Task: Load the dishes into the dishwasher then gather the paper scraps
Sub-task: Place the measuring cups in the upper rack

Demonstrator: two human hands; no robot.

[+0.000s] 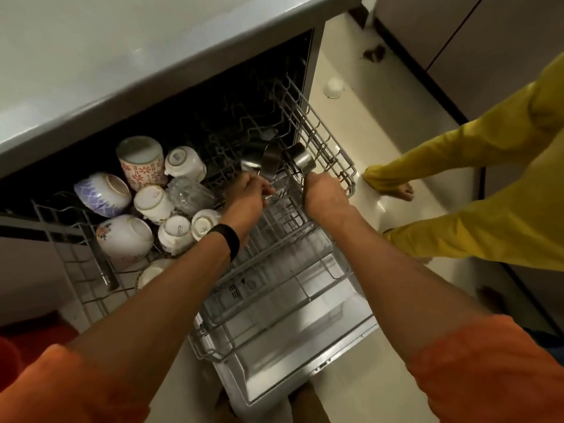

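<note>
2 orange sleeves (91,386) reach over the open dishwasher door (290,361). In the grey wire rack (317,123), near its right edge, the left hand (248,192) grips a round steel bowl (270,161). The right hand (323,195) grips a small steel cup (300,161) just beside it. At the rack's left side, white ceramic cups (183,161) stand upside down.

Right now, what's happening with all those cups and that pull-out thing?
A person in orange sleeves is loading the dishwasher. Its upper rack is pulled out, with upturned ceramic cups, bowls and a glass packed on its left side. The left hand grips a steel tumbler and the right hand grips a small steel cup, both over the rack's far right part. Another person in yellow stands nearby.
</note>
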